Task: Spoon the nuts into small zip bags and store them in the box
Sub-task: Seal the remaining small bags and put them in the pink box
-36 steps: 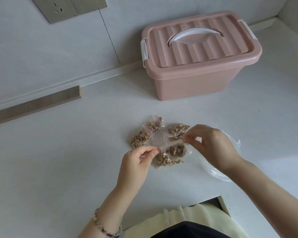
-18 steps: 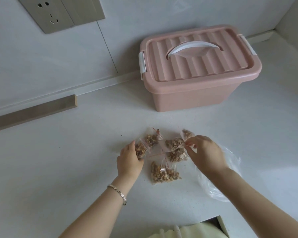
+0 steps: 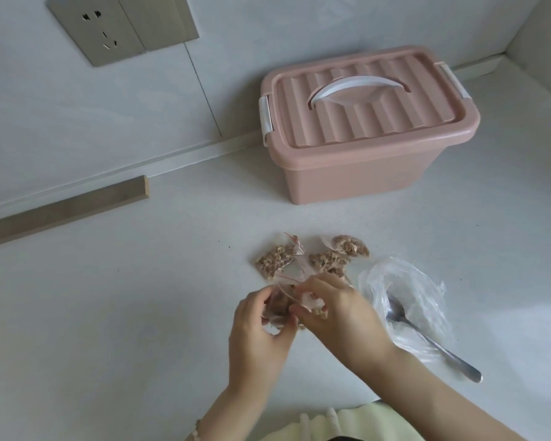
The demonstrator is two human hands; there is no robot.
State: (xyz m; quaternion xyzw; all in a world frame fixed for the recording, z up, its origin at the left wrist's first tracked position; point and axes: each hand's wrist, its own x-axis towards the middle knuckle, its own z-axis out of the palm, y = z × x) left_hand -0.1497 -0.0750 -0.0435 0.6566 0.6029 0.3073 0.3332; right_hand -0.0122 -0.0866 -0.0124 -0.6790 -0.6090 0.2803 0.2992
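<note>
Several small zip bags of nuts lie on the white counter: one at the left [image 3: 275, 257], one in the middle [image 3: 326, 261] and one at the right [image 3: 350, 245]. My left hand [image 3: 261, 332] and my right hand [image 3: 341, 313] are together just in front of them, fingers curled round a gathered bunch of filled zip bags [image 3: 283, 302]. A metal spoon [image 3: 433, 342] rests in a crumpled clear plastic bag [image 3: 407, 294] right of my right hand. The pink box [image 3: 360, 128] stands at the back with its lid closed and latched.
A wall socket [image 3: 109, 30] is on the wall at the upper left. A wooden strip [image 3: 64, 211] lies along the wall's foot at the left. A pale yellow cloth [image 3: 331, 424] shows at the bottom edge. The corner wall rises at the right.
Both hands drew back from the spread-out bags and came together near me, now holding bags between them. My right hand moved off the plastic bag, uncovering the spoon. The view shifted.
</note>
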